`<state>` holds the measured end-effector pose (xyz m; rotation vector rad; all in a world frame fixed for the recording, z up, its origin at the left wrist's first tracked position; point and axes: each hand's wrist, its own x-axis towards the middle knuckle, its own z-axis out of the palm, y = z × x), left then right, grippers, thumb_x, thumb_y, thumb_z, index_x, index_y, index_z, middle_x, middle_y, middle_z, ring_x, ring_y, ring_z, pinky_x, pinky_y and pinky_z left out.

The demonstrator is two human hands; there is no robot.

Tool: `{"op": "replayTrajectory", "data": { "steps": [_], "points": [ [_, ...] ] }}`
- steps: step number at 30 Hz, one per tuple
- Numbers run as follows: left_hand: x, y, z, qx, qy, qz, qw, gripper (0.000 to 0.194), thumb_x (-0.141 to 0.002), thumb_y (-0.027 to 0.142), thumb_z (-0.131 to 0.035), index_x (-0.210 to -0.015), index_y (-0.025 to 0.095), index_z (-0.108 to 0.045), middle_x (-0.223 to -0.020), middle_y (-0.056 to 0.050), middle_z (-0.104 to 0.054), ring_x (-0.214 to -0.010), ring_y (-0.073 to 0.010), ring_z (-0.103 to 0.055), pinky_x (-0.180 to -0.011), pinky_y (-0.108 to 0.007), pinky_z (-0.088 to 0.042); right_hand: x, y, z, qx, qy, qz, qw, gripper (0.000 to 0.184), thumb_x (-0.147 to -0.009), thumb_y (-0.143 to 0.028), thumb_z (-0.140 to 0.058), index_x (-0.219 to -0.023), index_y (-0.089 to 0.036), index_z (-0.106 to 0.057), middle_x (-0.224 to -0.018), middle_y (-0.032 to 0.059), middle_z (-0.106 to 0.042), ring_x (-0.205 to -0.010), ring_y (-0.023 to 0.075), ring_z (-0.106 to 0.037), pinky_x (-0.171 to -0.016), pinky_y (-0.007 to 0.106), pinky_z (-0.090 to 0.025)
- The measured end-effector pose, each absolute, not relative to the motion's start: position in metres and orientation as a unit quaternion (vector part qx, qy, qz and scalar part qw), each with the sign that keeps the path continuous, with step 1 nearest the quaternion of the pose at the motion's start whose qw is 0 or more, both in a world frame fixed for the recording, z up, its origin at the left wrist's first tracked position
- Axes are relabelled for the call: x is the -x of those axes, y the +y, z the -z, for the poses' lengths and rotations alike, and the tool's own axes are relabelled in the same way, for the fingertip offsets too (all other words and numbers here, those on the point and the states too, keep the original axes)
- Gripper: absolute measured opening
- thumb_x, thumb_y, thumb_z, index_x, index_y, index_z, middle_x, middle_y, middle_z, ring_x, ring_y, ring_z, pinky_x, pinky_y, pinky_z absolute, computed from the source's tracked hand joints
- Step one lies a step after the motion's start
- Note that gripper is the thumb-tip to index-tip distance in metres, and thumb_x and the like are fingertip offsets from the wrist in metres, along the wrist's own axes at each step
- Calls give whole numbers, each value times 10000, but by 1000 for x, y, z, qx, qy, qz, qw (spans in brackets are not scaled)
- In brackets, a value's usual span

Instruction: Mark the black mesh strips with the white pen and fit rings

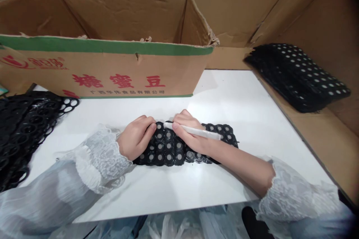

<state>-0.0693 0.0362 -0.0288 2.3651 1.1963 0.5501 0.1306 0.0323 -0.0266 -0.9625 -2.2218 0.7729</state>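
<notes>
A black moulded rubber sheet [169, 145] of round cups with pale grey centres lies flat on the white table, below the large carton. My left hand [138, 136] is closed at its upper left edge, fingers curled and thumb pressed against the rim. My right hand [190, 130] crosses the middle of the sheet, closed around a slim white pen-like stick [207, 133]. The stick's tip points left, towards my left thumb. Part of the sheet is hidden under both hands; its right portion shows beyond my right wrist.
An open cardboard carton [117, 71] stands behind my hands. At the left lies a heap of black perforated sheets [25, 130] with empty rings. Stacked black dotted sheets [297, 74] rest on cardboard at the right. Plastic bags [179, 226] show below the white table's [224, 190] front edge.
</notes>
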Motion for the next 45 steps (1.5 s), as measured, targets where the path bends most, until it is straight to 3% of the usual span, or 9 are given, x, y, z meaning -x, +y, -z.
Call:
{"op": "replayTrajectory", "data": {
  "steps": [9,13,17,34,38,45],
  "points": [
    [64,28,34,-908,370,-196,26,210,-850,174,-318,-679,169,-440,-608,-39,-462,-624,-178,-404,-619,-317,-373,-120,24,29,432,-856,-171,225,287,-902,-293,-284,-674,-174,-412,-724,43,-447,-747,152,-347,-720,300,-321],
    [66,32,32,-879,421,-195,115,217,-872,201,-293,-741,159,-461,-651,-34,-471,-677,-171,-450,-647,-300,-385,-125,29,25,429,-811,-272,291,325,-897,-256,-289,-582,-185,-323,-617,9,-415,-670,132,-375,-713,295,-337],
    [69,40,31,-848,455,-194,193,256,-888,254,-263,-761,165,-467,-680,-25,-492,-696,-162,-473,-675,-291,-384,-131,34,22,412,-759,-389,319,338,-877,-204,-320,-539,-189,-325,-636,6,-479,-735,135,-433,-718,285,-355],
    [72,45,24,-841,420,-169,295,269,-846,369,-348,-712,165,-461,-647,12,-495,-626,-117,-474,-628,-237,-370,-131,29,23,411,-770,-377,311,358,-876,-204,-323,-522,-184,-376,-663,5,-498,-776,137,-432,-773,313,-346],
    [75,50,24,-865,392,-129,285,251,-778,400,-473,-779,151,-505,-702,-8,-509,-652,-133,-485,-635,-255,-382,-131,29,21,430,-776,-374,269,349,-839,-180,-365,-490,-170,-378,-788,9,-551,-834,154,-411,-790,341,-334],
    [77,54,25,-851,376,-129,344,245,-787,396,-479,-752,155,-508,-747,-13,-501,-725,-145,-491,-688,-261,-398,-132,25,19,452,-781,-365,228,339,-836,-204,-372,-499,-162,-382,-839,13,-547,-857,163,-393,-798,358,-331]
  ]
}}
